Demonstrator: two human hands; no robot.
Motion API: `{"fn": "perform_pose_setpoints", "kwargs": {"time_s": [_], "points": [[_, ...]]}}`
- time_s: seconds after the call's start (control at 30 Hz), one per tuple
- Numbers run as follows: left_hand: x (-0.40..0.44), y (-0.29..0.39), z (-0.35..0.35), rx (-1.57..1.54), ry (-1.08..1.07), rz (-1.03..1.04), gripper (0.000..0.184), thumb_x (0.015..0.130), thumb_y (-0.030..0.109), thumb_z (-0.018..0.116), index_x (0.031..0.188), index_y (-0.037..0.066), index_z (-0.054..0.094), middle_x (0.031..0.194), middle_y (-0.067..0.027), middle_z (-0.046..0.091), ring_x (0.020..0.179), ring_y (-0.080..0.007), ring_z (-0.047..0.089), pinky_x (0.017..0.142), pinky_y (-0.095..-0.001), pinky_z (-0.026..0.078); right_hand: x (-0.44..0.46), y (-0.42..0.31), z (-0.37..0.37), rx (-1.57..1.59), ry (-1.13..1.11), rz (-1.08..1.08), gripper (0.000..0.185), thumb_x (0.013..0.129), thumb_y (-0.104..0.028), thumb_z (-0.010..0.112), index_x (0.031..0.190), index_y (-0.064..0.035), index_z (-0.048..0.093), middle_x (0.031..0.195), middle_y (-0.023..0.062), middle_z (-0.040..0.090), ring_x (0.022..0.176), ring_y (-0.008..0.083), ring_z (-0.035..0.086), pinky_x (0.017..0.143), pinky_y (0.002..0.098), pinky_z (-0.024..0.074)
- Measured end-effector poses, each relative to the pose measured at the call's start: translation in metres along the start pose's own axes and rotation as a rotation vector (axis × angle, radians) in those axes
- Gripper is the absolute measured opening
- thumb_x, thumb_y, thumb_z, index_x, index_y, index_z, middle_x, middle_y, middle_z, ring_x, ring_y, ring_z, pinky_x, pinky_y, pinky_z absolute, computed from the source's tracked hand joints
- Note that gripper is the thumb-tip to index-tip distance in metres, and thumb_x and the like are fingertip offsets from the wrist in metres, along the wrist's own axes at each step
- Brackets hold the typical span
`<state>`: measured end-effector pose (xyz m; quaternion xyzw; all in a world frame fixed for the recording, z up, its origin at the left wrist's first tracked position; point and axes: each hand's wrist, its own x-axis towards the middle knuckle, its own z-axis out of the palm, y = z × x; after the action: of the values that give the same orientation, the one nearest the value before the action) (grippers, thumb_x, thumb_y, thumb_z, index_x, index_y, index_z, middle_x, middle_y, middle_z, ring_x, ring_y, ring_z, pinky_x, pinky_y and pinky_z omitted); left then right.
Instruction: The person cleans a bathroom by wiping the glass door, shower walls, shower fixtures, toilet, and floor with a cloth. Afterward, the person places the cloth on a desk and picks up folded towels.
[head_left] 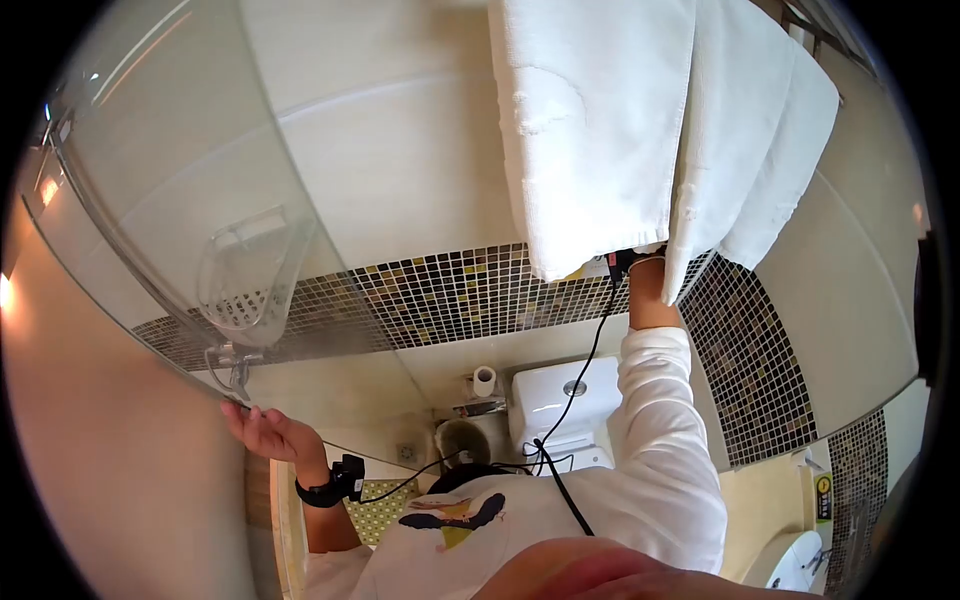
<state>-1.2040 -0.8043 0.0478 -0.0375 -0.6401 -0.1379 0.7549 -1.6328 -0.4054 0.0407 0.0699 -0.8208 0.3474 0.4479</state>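
Note:
My left hand (pixel 270 435) is at the edge of a curved glass shower door (pixel 170 130), its fingers bent around that edge. A black strap with a small box (pixel 345 477) sits on my left wrist. My right hand (pixel 645 258) reaches up under hanging white towels (pixel 600 130). The towels cover most of that hand, so its fingers do not show. Beside the right wrist, a dark device with a black cable (pixel 600 335) is partly visible. A small yellow patch shows below the towel hem.
Below are a white toilet (pixel 565 400), a paper roll (pixel 484 380) and a waste bin (pixel 462 440). Behind the glass are a shower shelf (pixel 250 280) and a tap (pixel 237 362). A washbasin (pixel 785 565) stands at lower right. Cables cross my chest.

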Motion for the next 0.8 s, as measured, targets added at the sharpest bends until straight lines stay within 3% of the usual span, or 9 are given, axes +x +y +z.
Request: {"fn": "perform_pose_setpoints", "kwargs": {"time_s": [0.2, 0.27, 0.33, 0.4, 0.5, 0.63, 0.7, 0.73, 0.8], "points": [[-0.002, -0.001, -0.006, 0.075, -0.041, -0.026, 0.016, 0.091, 0.008, 0.042, 0.106, 0.005, 0.041, 0.135, -0.0163, 0.027, 0.125, -0.0297, 0.028, 0.103, -0.043, 0.025, -0.071, -0.087, 0.097, 0.093, -0.085, -0.097, 0.059, 0.078, -0.033, 0.054, 0.127, -0.0036, 0.039, 0.133, 0.0148, 0.035, 0.122, 0.0335, 0.03, 0.1, 0.0499, 0.0209], [-0.004, -0.003, -0.003, 0.056, -0.017, -0.009, 0.016, 0.09, 0.008, 0.042, 0.106, 0.003, 0.042, 0.133, -0.018, 0.028, 0.125, -0.0306, 0.029, 0.103, -0.0436, 0.024, -0.087, -0.15, 0.118, 0.156, 0.008, -0.18, 0.059, 0.078, -0.033, 0.054, 0.127, -0.0031, 0.038, 0.133, 0.0154, 0.034, 0.122, 0.0339, 0.03, 0.1, 0.05, 0.021], [-0.004, -0.002, -0.004, 0.04, -0.007, 0.004, 0.017, 0.09, 0.008, 0.043, 0.106, 0.002, 0.042, 0.132, -0.0197, 0.03, 0.125, -0.0315, 0.029, 0.103, -0.0442, 0.023, -0.097, -0.252, 0.079, 0.333, 0.121, -0.072, 0.064, 0.076, -0.037, 0.055, 0.128, -0.0042, 0.037, 0.136, 0.0127, 0.03, 0.125, 0.0347, 0.025, 0.1, 0.0545, 0.0184], [-0.001, 0.001, -0.005, 0.12, -0.063, 0.038, 0.015, 0.09, 0.006, 0.042, 0.103, 0.0, 0.046, 0.131, -0.0209, 0.031, 0.125, -0.0318, 0.029, 0.104, -0.0444, 0.022, -0.119, -0.282, 0.089, 0.121, 0.23, -0.525, 0.067, 0.074, -0.043, 0.056, 0.129, -0.0088, 0.037, 0.138, 0.0082, 0.028, 0.127, 0.0351, 0.02, 0.099, 0.0603, 0.0151], [0.005, 0.006, -0.007, 0.185, -0.115, 0.08, 0.016, 0.09, 0.006, 0.041, 0.103, -0.002, 0.048, 0.131, -0.0213, 0.031, 0.125, -0.0322, 0.028, 0.103, -0.044, 0.023, -0.145, -0.297, 0.095, 0.049, -0.042, -0.831, 0.066, 0.073, -0.045, 0.055, 0.132, -0.0213, 0.036, 0.14, -0.0043, 0.025, 0.129, 0.0304, 0.018, 0.099, 0.0604, 0.0127], [0.009, 0.008, -0.003, 0.219, -0.113, 0.09, 0.017, 0.089, 0.005, 0.042, 0.1, -0.001, 0.053, 0.126, -0.0181, 0.038, 0.118, -0.0321, 0.034, 0.097, -0.0433, 0.029, -0.125, -0.265, 0.073, -0.034, -0.206, -1.079, 0.074, 0.071, -0.04, 0.059, 0.136, -0.0265, 0.026, 0.142, -0.0095, 0.021, 0.131, 0.0233, 0.018, 0.103, 0.0536, 0.0102], [0.012, 0.009, 0.0, 0.217, -0.063, 0.111, 0.016, 0.086, 0.004, 0.046, 0.096, 0.002, 0.058, 0.121, -0.0139, 0.044, 0.11, -0.0313, 0.039, 0.091, -0.0439, 0.034, -0.115, -0.226, 0.066, 0.013, -0.288, -0.948, 0.073, 0.069, -0.041, 0.062, 0.134, -0.0257, 0.031, 0.141, -0.0072, 0.026, 0.131, 0.0246, 0.018, 0.102, 0.0574, 0.0112], [0.015, 0.009, 0.0, 0.211, -0.072, 0.11, 0.016, 0.086, 0.004, 0.046, 0.096, 0.002, 0.058, 0.121, -0.0139, 0.044, 0.11, -0.0313, 0.039, 0.091, -0.0439, 0.034, -0.109, -0.209, 0.048, -0.033, -0.403, -0.762, 0.072, 0.07, -0.039, 0.062, 0.133, -0.0216, 0.032, 0.141, -0.0015, 0.027, 0.13, 0.028, 0.021, 0.104, 0.0526, 0.0129], [0.018, 0.01, 0.002, 0.228, -0.08, 0.155, 0.015, 0.086, 0.006, 0.048, 0.096, 0.003, 0.059, 0.119, -0.0136, 0.045, 0.109, -0.0306, 0.041, 0.089, -0.043, 0.035, -0.104, -0.149, 0.046, 0.034, -0.22, -0.496, 0.065, 0.073, -0.041, 0.058, 0.128, -0.0128, 0.04, 0.133, 0.0099, 0.038, 0.123, 0.0313, 0.033, 0.101, 0.0385, 0.0291]]}}
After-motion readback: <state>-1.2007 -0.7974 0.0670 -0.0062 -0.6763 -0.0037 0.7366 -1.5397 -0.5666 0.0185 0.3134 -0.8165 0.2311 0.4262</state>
